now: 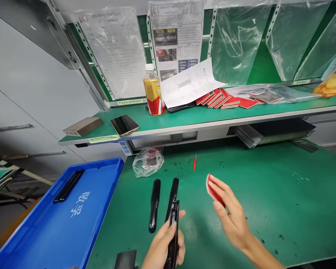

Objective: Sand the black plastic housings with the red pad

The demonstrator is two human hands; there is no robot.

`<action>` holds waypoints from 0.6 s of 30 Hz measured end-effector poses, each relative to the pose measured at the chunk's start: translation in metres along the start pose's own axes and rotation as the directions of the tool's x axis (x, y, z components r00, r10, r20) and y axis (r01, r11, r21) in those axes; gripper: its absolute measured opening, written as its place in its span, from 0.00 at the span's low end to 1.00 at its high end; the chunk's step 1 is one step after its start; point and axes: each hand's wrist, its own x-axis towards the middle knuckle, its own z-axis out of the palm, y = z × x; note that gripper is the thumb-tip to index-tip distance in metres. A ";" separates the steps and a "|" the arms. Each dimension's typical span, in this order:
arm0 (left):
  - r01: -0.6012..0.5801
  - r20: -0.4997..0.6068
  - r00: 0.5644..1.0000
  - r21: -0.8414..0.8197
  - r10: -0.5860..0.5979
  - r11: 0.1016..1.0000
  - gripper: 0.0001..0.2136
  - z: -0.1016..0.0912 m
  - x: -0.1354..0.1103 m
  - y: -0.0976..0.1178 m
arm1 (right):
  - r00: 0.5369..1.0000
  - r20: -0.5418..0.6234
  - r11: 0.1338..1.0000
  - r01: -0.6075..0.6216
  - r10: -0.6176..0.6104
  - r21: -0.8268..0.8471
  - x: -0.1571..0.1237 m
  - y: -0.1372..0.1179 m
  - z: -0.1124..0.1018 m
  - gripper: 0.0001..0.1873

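Observation:
My left hand (165, 243) is closed around a long black plastic housing piece (173, 239), which it holds up with the inner side showing. In my right hand (235, 220) a small red pad with a pale edge (215, 191) is pinched between thumb and fingers, apart from the black piece. Just beyond the left hand, another black piece (172, 192) lies on the green bench, partly hidden behind the held one. Left of it lies a separate black curved piece (154, 205). Farther back rests a small red-handled pointed tool (195, 163).
A blue tray (100, 194) with black pieces (69, 186) stands at the left. A clear plastic bag (148, 162) lies at the bench's back. The shelf above bears a phone (124, 124), a bottle (153, 91), a grey-brown block (83, 126) and several red pads (217, 99).

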 end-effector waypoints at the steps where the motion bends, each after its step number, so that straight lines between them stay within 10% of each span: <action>1: 0.037 -0.001 0.999 -0.080 -0.038 0.996 0.32 0.002 0.002 -0.001 | 0.994 0.054 0.995 0.095 -0.094 -0.016 0.003 -0.003 0.003 0.23; 5: 0.106 0.008 0.994 -0.137 -0.106 0.985 0.15 0.002 0.007 -0.014 | 0.861 0.312 0.887 0.451 -0.403 -0.098 0.017 -0.013 0.019 0.23; 10: -0.179 -0.097 0.974 0.208 0.203 0.962 0.19 -0.017 0.040 -0.001 | 0.751 0.421 0.829 0.559 -0.508 0.003 -0.011 -0.033 0.062 0.18; 15: -0.390 -0.281 0.847 0.248 0.451 0.887 0.17 -0.039 0.095 0.046 | 0.893 0.219 0.914 0.354 -0.393 0.198 -0.044 -0.034 0.054 0.18; 18: -0.427 -0.280 0.768 0.446 0.576 0.787 0.23 -0.032 0.122 0.029 | 0.978 -0.012 0.963 0.206 -0.208 0.172 -0.047 -0.024 0.026 0.21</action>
